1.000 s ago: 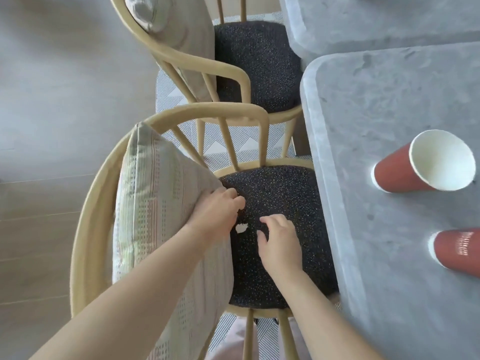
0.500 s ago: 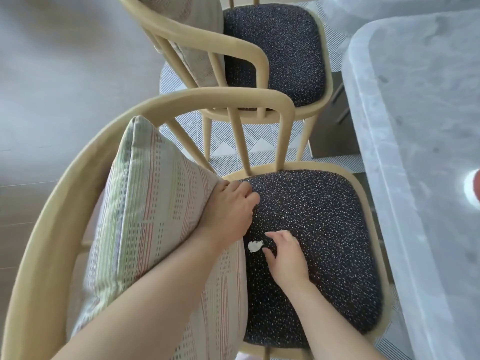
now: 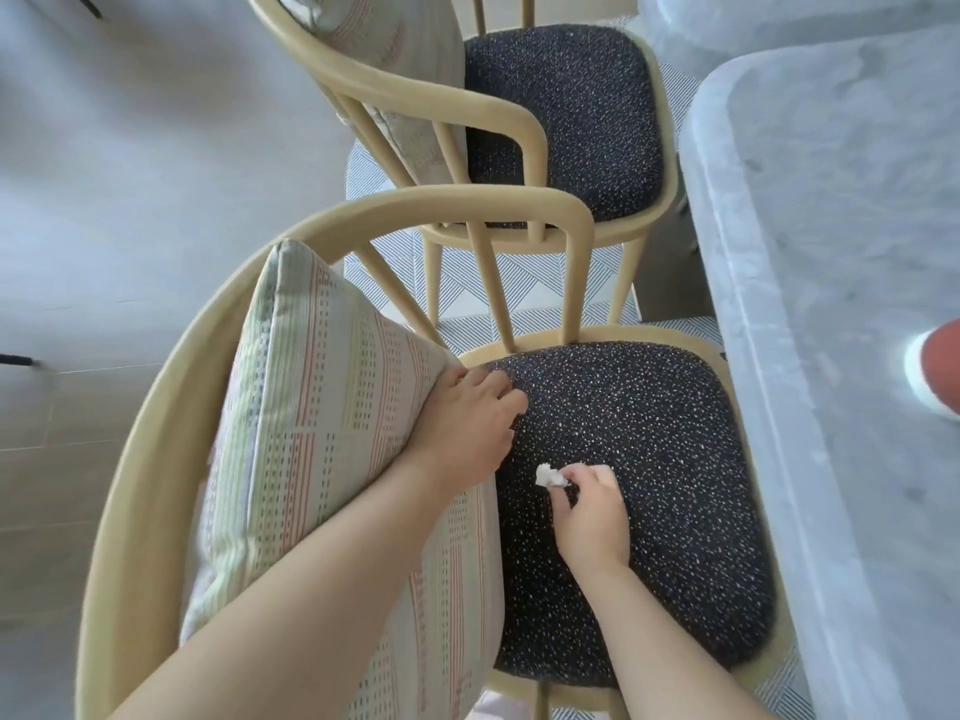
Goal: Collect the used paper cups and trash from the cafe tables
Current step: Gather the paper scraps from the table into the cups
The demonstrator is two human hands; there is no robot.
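Paper scrap (image 3: 548, 476): small, white, crumpled wad, looks light and soft. It sits at the left part of the dark speckled seat (image 3: 660, 433), near the pillow's front edge. I can't tell if it's off the fabric or touching it.

My right hand (image 3: 589, 517) has it. Thumb and forefinger are clamped on the scrap's right side and the other fingers are curled under. Most of the wad sticks out to the left of the fingertips.

My left hand (image 3: 467, 423) is on the striped pillow (image 3: 322, 459), fingers bent over its front edge and holding it against the chair back (image 3: 457, 210). That leaves the seat exposed.

Progress, my read: early to mid. The scrap is pinched but not binned, and no bag or bin is in view. I see no other trash on this seat.

A red paper cup (image 3: 935, 371) lies on its side on the grey table (image 3: 831, 226) at the right, cut off by the frame edge, and it needs collecting. I can't see the rest of the table from here.

The second chair (image 3: 561, 122) behind shows no trash on its seat.
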